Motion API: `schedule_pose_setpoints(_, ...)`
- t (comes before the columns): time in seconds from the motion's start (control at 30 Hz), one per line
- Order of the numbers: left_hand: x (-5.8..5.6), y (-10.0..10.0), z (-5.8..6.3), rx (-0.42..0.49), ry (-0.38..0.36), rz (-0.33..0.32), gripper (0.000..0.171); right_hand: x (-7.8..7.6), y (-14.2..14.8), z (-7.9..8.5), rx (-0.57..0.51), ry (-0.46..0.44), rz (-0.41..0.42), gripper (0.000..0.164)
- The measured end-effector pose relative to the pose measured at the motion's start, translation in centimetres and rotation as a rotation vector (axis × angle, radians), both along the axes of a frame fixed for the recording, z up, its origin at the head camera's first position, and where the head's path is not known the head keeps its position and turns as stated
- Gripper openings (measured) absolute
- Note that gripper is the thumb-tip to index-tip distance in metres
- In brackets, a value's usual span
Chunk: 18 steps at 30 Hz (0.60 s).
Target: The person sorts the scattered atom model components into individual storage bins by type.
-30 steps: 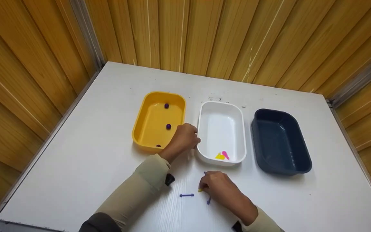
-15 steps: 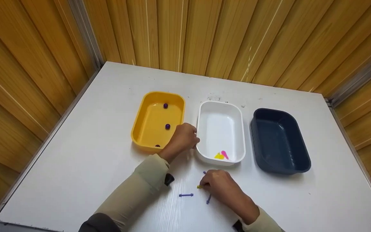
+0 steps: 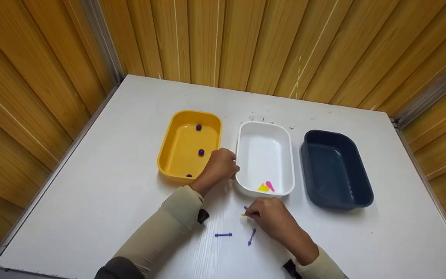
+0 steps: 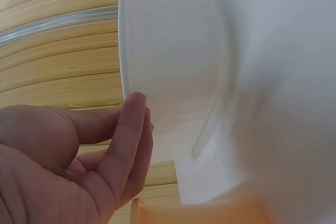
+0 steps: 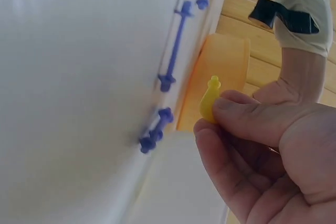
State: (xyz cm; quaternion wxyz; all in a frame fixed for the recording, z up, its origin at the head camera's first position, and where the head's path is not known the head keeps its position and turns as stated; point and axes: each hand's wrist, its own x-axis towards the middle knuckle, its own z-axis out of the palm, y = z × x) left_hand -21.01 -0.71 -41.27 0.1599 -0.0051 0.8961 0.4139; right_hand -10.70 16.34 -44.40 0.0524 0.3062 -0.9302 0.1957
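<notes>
My left hand (image 3: 220,166) holds the left rim of the white bin (image 3: 293,162); in the left wrist view its fingers (image 4: 128,129) lie against the bin's outer wall. Inside that bin, near the front, lie a yellow piece (image 3: 263,188) and a pink piece (image 3: 270,186). My right hand (image 3: 271,215), just in front of the white bin, pinches a small yellow bulb-shaped plastic piece (image 5: 210,99) with a knobbed tip between thumb and forefinger. Around it on the table are purple rods with flanged ends: one rod (image 3: 223,235) lies crosswise, another rod (image 3: 252,237) slants, and a third (image 3: 245,207) is partly hidden by the hand.
A yellow bin (image 3: 165,155) with purple balls (image 3: 201,152) stands left of the white bin, partly behind my left forearm. On the right stands a dark blue bin (image 3: 337,170). Wood-look panels (image 3: 223,42) wall in the white table (image 3: 103,166) at the back and sides.
My right hand has lifted the yellow piece and moved slightly forward, toward the white bin, uncovering the slanted purple rod. My left hand stays on the white bin's rim.
</notes>
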Motion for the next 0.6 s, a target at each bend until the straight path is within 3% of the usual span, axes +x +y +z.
schedule_pose_setpoints(0.17,-0.1,0.1,0.0,-0.011,-0.032,0.011,0.036,-0.6,0.7,0.8,-0.029,0.04,-0.062,0.016)
schedule_pose_setpoints(0.37,-0.2,0.2,0.0,0.004,-0.059,0.022,0.035,-1.3,1.6,1.5,-0.092,0.174,-0.109,0.016)
schedule_pose_setpoints(0.6,-0.2,0.2,0.1,0.009,-0.056,0.02,0.032,-2.4,2.8,2.1,-0.14,0.187,-0.227,0.016)
